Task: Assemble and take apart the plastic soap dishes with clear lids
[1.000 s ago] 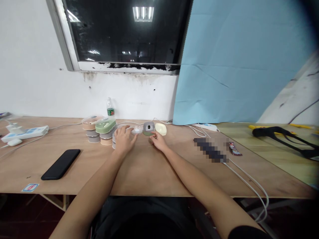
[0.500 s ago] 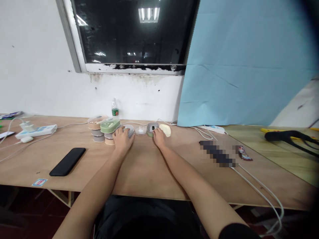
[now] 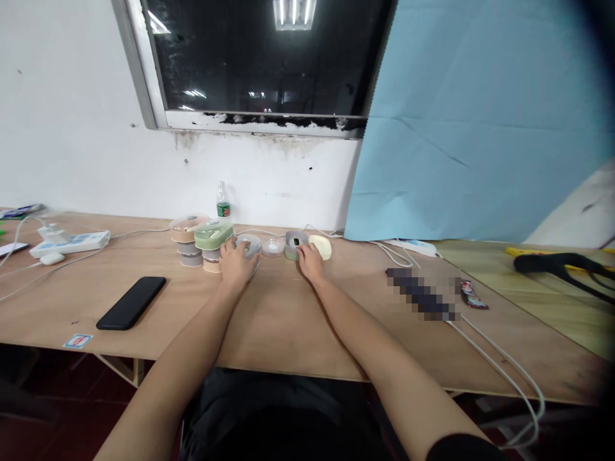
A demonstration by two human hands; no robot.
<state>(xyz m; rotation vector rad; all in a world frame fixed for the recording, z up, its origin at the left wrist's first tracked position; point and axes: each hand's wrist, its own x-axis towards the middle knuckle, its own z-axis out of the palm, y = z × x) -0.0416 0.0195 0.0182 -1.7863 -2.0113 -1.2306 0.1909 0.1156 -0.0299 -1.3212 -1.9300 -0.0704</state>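
We see a black sleeve (image 3: 464,449) on the right arm, its plain hem curving across high on the limb. From there the right forearm (image 3: 365,330) is bare to the right hand (image 3: 311,260), and we find the left forearm (image 3: 192,339) and left hand (image 3: 235,264) bare too. Black cloth (image 3: 283,413), softly creased, covers our lap; whether trousers or shirt, we cannot tell.
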